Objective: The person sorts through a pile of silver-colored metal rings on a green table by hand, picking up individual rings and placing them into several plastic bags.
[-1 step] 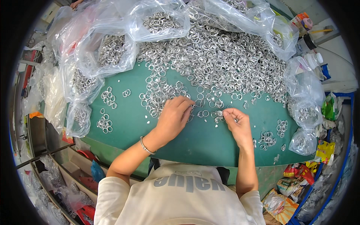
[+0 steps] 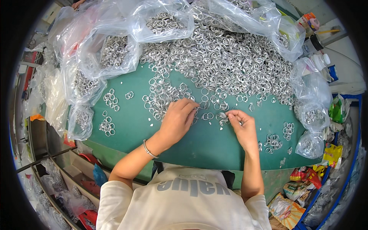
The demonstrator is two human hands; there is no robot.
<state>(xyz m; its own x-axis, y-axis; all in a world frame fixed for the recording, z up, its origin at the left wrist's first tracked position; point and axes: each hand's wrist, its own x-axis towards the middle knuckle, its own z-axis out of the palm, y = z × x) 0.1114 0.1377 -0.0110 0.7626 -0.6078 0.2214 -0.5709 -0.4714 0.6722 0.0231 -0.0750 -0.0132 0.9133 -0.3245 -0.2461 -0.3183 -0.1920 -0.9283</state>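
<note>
A big heap of small silver metal rings (image 2: pixel 222 57) covers the far half of a green table (image 2: pixel 199 153). My left hand (image 2: pixel 177 120) lies palm down at the heap's near edge, fingers slightly apart and curled over loose rings (image 2: pixel 161 103); nothing is gripped that I can see. A thin bracelet (image 2: pixel 148 149) circles that wrist. My right hand (image 2: pixel 242 126) is just to the right, its thumb and fingertips pinched on a small cluster of rings (image 2: pixel 223 117) held just above the table. Between the two hands lie a few single rings (image 2: pixel 207 115).
Clear plastic bags of rings stand at the left (image 2: pixel 111 53), top (image 2: pixel 165 21) and right (image 2: pixel 312 115). Small sorted groups of rings lie at the left (image 2: pixel 107 124) and right (image 2: pixel 273 141). Bottles (image 2: pixel 312 23) and coloured packets (image 2: pixel 333 153) crowd the right side.
</note>
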